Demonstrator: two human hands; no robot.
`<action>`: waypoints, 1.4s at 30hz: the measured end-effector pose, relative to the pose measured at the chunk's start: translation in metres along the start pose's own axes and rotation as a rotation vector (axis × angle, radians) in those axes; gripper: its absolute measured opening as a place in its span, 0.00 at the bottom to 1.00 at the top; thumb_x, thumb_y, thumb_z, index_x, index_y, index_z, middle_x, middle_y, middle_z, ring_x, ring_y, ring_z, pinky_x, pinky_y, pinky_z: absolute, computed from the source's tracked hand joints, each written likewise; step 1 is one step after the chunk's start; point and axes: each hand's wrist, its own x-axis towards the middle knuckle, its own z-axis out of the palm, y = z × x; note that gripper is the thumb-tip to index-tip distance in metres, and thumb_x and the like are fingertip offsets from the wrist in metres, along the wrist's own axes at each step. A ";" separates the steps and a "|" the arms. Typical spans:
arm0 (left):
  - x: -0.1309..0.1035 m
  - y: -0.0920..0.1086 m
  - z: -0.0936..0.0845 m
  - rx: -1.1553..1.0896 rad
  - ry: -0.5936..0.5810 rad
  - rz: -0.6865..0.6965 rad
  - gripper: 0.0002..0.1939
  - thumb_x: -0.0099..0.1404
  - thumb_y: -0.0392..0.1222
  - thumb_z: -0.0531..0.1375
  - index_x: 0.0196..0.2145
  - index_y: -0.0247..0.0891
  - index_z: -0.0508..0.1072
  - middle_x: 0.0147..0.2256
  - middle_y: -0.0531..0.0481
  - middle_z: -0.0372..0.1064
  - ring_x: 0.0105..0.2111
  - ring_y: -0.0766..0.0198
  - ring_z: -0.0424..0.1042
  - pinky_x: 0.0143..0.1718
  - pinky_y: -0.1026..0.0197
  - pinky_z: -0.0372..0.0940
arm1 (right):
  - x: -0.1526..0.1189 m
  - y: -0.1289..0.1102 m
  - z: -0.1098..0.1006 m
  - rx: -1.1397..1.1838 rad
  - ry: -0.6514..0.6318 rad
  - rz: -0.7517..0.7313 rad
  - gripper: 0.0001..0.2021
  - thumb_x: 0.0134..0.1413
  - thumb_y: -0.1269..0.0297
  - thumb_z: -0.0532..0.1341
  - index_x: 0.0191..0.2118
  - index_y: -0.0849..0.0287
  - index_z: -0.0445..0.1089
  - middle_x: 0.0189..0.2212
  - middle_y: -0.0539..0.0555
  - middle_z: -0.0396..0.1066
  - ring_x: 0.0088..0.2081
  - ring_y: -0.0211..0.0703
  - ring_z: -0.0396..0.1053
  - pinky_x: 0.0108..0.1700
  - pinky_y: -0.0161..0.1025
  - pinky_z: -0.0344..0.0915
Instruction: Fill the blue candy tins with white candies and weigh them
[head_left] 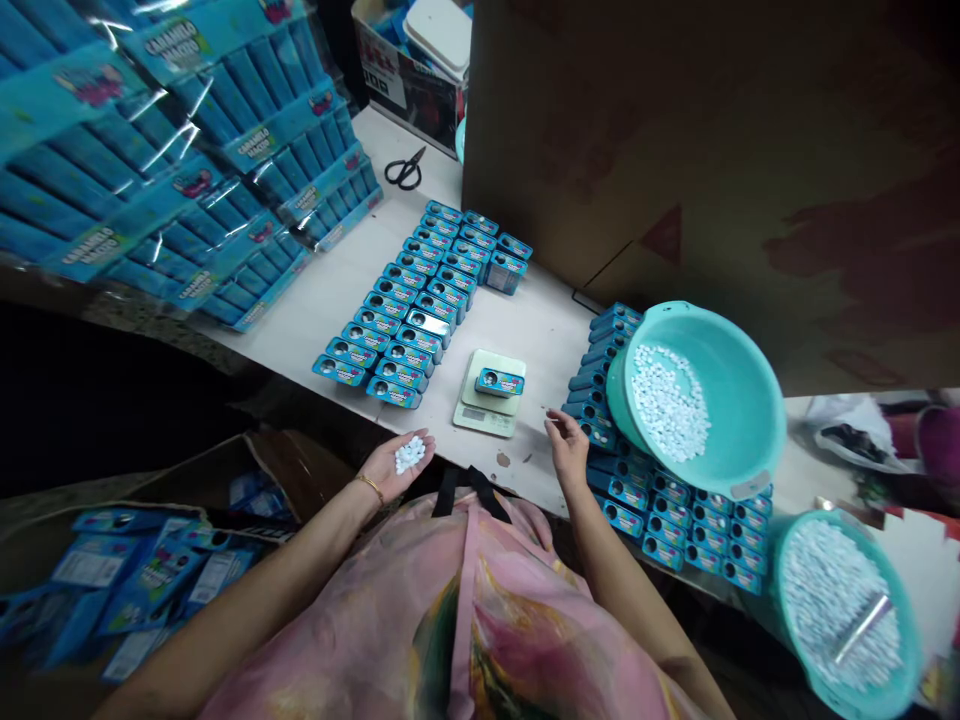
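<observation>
My left hand [394, 468] is turned palm up at the table's front edge, cupping a small heap of white candies [409, 455]. To its right, my right hand [570, 452] hovers beside the kitchen scale, its fingers bent and slightly apart, with nothing visible in them. One blue candy box [500, 382] rests on the pale scale [484, 420], its round opening facing up. Rows of similar blue boxes [396, 372] stand left of the scale. More boxes [664, 552] are packed on the right, partly hidden under a turquoise basin [750, 400] of white candies.
Black scissors [405, 170] lie at the back. Wrapped display packs [217, 160] stack up on the left, above an open carton of blue boxes [142, 580]. A large cardboard box [675, 150] walls off the back. A second candy basin [907, 640], holding a metal scoop [861, 628], sits lower right.
</observation>
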 end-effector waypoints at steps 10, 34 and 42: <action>0.002 0.003 -0.004 -0.017 0.064 0.005 0.10 0.58 0.31 0.52 0.37 0.27 0.69 0.30 0.38 0.70 0.32 0.59 0.72 0.32 0.57 0.69 | 0.038 -0.037 0.031 -0.195 -0.214 -0.293 0.28 0.45 0.62 0.59 0.54 0.55 0.52 0.51 0.58 0.54 0.47 0.44 0.58 0.43 0.42 0.62; 0.010 0.031 0.006 -0.102 0.259 0.075 0.13 0.59 0.29 0.50 0.42 0.29 0.67 0.30 0.42 0.71 0.31 0.59 0.72 0.31 0.57 0.70 | 0.118 -0.068 0.073 -0.607 -0.105 -0.517 0.18 0.52 0.70 0.50 0.51 0.56 0.58 0.48 0.57 0.57 0.50 0.44 0.54 0.48 0.43 0.56; 0.021 0.034 0.039 0.066 0.074 -0.037 0.12 0.60 0.29 0.49 0.39 0.28 0.68 0.32 0.40 0.71 0.33 0.59 0.72 0.33 0.57 0.70 | -0.019 -0.009 -0.057 -1.185 -0.018 -0.251 0.15 0.52 0.68 0.53 0.47 0.57 0.61 0.46 0.58 0.59 0.42 0.48 0.56 0.41 0.44 0.55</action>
